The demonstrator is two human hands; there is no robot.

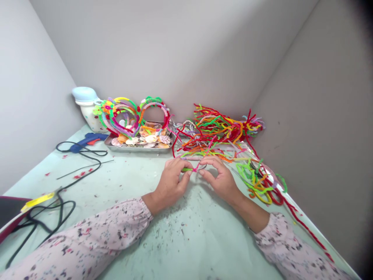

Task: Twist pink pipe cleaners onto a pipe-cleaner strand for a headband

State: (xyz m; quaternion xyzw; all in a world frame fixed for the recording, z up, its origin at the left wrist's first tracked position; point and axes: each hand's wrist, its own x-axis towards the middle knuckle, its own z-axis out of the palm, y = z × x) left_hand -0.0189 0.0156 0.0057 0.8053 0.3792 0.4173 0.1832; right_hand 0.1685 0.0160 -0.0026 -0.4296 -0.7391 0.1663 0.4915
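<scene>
My left hand (pixel 173 181) and my right hand (pixel 219 177) meet at the middle of the pale green table (pixel 186 233). Both pinch a short twisted bit of pipe cleaner (pixel 192 169), green on the left and pink on the right. The left fingers are curled round the green end, and the right fingers are closed on the pink end. Just behind the hands lies a big loose pile of coloured pipe cleaners (pixel 218 130).
A metal tray (pixel 112 144) of seashells holds several pipe-cleaner headbands (pixel 131 112) at the back. Left of it lie a blue glue gun (pixel 87 140) with a black cable (pixel 58 202) and a white jar (pixel 87 107). Grey walls close in the table's back and right.
</scene>
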